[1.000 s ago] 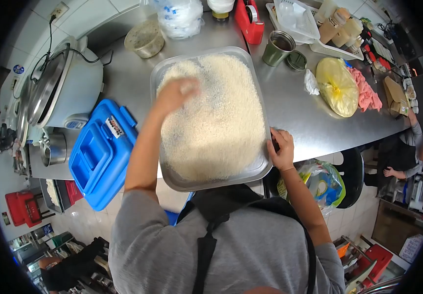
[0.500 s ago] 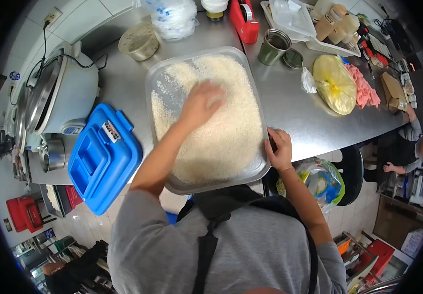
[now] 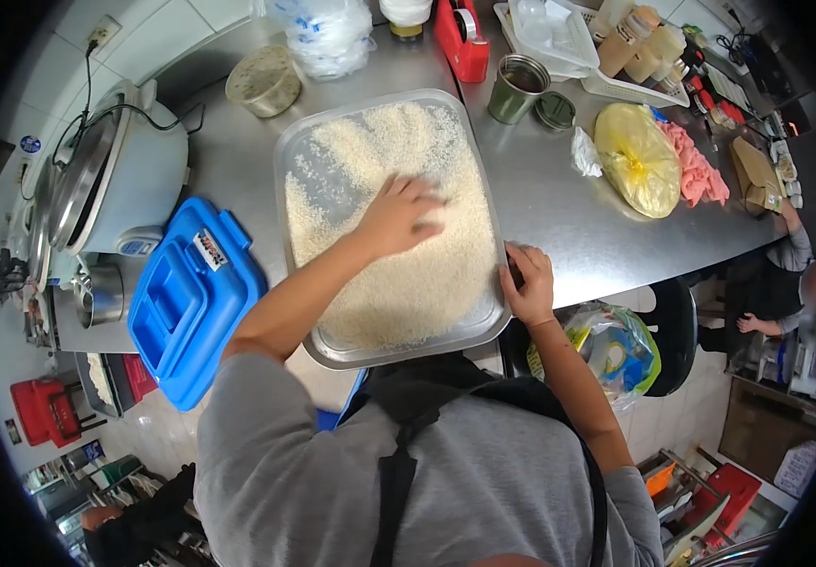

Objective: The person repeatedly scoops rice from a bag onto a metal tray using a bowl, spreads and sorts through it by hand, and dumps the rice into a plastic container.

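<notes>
A rectangular metal tray (image 3: 334, 197) on the counter holds a layer of white uncooked rice (image 3: 399, 293). Bare metal shows through the rice toward the tray's upper left. My left hand (image 3: 400, 217) rests palm down on the rice near the middle, fingers spread and slightly blurred. At the tray's lower right side, my right hand (image 3: 531, 285) is closed around the rim, thumb on the near side. Left of the tray lies a blue plastic lid (image 3: 191, 302), tilted over the counter's edge.
A large rice cooker (image 3: 134, 175) stands at the left. Behind the tray are a tub (image 3: 264, 83), plastic bags (image 3: 323, 38) and a red tape dispenser (image 3: 463, 42). A metal cup (image 3: 518, 90) and yellow bag (image 3: 637, 161) sit rightward. Another person (image 3: 795, 283) is at far right.
My left hand has shifted slightly down and right across the rice, its fingers more spread. More bare metal shows near the tray's top right. My right hand stays at the rim.
</notes>
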`<act>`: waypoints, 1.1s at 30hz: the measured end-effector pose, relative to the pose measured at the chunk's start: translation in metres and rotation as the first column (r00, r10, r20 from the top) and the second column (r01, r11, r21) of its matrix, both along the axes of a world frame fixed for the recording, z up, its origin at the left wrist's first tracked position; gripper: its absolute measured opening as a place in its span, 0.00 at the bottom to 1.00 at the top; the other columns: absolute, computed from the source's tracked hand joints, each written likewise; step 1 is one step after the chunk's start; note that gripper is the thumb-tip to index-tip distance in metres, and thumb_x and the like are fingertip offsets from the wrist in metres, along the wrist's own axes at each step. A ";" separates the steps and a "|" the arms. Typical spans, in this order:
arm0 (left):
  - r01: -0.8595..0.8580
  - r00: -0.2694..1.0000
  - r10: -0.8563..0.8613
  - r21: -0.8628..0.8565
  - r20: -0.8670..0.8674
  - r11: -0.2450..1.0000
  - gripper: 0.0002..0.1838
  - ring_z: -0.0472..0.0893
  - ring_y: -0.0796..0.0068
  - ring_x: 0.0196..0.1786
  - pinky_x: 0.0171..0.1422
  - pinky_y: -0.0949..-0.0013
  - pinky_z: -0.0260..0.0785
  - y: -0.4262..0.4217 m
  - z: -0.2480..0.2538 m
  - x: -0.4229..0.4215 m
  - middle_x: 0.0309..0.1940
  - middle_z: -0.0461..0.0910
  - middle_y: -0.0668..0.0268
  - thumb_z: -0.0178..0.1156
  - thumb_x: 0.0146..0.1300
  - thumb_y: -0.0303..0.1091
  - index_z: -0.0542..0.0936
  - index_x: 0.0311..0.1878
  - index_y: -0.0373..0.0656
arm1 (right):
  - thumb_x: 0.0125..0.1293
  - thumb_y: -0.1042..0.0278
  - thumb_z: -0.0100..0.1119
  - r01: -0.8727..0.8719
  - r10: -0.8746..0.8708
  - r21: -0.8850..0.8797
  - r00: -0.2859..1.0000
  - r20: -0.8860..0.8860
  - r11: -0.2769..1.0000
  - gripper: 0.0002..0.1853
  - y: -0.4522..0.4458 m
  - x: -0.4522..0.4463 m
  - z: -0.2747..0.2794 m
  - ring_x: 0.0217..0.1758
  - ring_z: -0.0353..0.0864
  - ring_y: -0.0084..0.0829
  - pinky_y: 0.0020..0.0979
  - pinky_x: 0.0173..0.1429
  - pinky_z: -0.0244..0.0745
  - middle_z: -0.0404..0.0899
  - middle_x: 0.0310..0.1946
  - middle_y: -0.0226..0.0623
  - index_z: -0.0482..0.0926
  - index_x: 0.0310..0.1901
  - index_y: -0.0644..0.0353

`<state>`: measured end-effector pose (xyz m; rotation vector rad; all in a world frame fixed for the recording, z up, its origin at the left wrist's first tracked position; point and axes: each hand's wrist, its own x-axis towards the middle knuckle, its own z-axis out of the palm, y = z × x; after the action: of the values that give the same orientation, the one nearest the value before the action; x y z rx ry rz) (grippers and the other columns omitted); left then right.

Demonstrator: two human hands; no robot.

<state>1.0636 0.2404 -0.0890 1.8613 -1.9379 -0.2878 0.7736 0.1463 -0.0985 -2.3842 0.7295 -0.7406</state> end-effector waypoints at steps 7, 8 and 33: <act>-0.077 0.997 0.080 0.186 -0.010 0.980 0.32 0.54 0.44 0.79 0.78 0.29 0.43 0.127 0.035 -0.042 0.76 0.58 0.59 0.66 0.62 0.53 0.72 0.70 0.63 | 0.58 0.70 0.64 -0.003 0.003 -0.011 1.000 0.010 1.000 0.20 -0.001 -0.001 -0.005 0.41 0.75 0.41 0.39 0.50 0.67 0.77 0.34 0.38 0.82 0.54 0.63; -0.074 0.994 0.054 0.237 0.091 0.969 0.34 0.49 0.44 0.80 0.78 0.27 0.38 0.133 0.035 -0.053 0.78 0.55 0.61 0.65 0.62 0.55 0.69 0.72 0.68 | 0.58 0.70 0.64 -0.010 0.011 -0.010 1.000 0.009 1.000 0.20 -0.002 -0.001 -0.006 0.41 0.75 0.41 0.39 0.50 0.67 0.77 0.34 0.38 0.82 0.54 0.63; -0.582 0.802 0.488 0.270 0.344 0.767 0.40 0.43 0.34 0.81 0.78 0.24 0.27 0.081 0.007 -0.026 0.81 0.46 0.54 0.37 0.69 0.74 0.62 0.78 0.65 | 0.62 0.70 0.63 -0.012 0.013 -0.037 1.000 0.015 0.999 0.20 -0.007 -0.002 -0.024 0.42 0.76 0.43 0.41 0.49 0.69 0.79 0.36 0.39 0.81 0.56 0.63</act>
<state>1.0375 0.3216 -0.0819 2.7320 -1.4506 -0.2399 0.7717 0.1389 -0.1221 -2.4115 0.7000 -0.7726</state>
